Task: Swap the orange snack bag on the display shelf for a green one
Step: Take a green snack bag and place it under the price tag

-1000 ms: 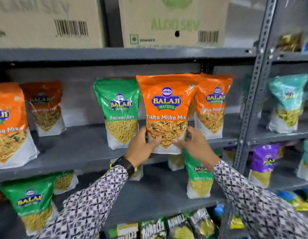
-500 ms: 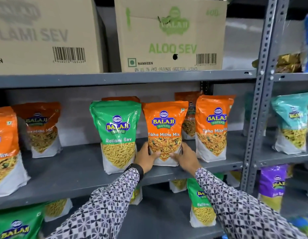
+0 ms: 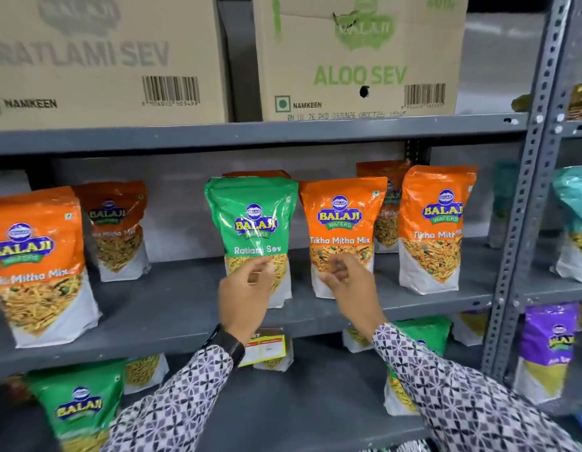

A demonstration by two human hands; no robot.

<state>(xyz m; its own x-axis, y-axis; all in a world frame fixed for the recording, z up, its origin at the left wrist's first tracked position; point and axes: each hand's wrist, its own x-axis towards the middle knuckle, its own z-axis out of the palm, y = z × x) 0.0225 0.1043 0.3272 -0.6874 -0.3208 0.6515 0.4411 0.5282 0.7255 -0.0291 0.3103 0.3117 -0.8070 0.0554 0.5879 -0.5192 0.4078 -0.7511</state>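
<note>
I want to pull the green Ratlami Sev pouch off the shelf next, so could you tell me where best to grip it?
Probably by its lower half, from the front. The green Ratlami Sev pouch stands upright facing out, and the left hand is already at its lower front. An orange Tikha Mitha Mix pouch stands close beside it, so pinch front and back rather than the sides.

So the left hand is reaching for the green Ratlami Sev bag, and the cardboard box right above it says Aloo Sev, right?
Not quite. In the head view, the left hand does reach at the green Ratlami Sev snack bag, but the brown cardboard box above it reads Ratlami Sev. The Aloo Sev cardboard box sits further right, above the orange Tikha Mitha Mix bag.
</note>
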